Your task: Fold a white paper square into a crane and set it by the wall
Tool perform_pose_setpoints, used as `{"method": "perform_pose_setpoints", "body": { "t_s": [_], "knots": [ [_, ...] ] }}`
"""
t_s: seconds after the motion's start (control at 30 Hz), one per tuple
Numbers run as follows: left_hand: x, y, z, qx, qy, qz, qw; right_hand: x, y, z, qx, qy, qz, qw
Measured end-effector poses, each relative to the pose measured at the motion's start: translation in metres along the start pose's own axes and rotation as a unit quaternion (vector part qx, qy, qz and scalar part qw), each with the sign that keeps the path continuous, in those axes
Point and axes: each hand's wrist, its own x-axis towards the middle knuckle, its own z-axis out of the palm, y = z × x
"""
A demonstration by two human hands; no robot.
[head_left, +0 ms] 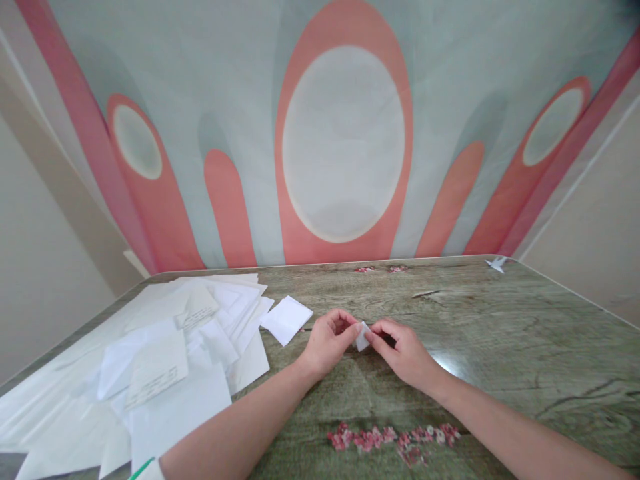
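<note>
Between my two hands is a small folded piece of white paper (362,337), held just above the wood-patterned table (480,320). My left hand (331,341) pinches its left side between thumb and fingers. On the other side, my right hand (400,347) grips the right edge the same way. The fingertips hide part of the folds. A short stack of square white paper (287,320) lies on the table to the left of my left hand.
A big spread of loose white sheets (200,393), some with print, covers the table's left side. At the far right corner sits a small folded paper figure (497,265). A wall with coral shapes (345,252) rises behind the table.
</note>
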Motion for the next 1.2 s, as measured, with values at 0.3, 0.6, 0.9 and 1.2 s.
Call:
{"method": "perform_pose_setpoints", "body": {
  "t_s": [0.3, 0.6, 0.9, 1.2],
  "knots": [
    [-0.003, 0.008, 0.002, 0.107, -0.047, 0.018, 0.993, -0.001, -0.004, 0.001, -0.011, -0.024, -0.018, 0.999],
    [-0.002, 0.003, 0.000, 0.103, -0.034, 0.016, 0.994, 0.003, 0.000, -0.001, 0.059, -0.025, 0.040, 0.997],
    [0.003, -0.006, -0.002, 0.048, -0.004, 0.007, 0.999, 0.006, 0.012, -0.002, 0.142, -0.005, 0.081, 0.987],
    [0.003, -0.004, -0.003, 0.086, 0.007, 0.049, 0.995, 0.006, 0.013, -0.001, 0.172, 0.005, 0.094, 0.980]
  ]
}}
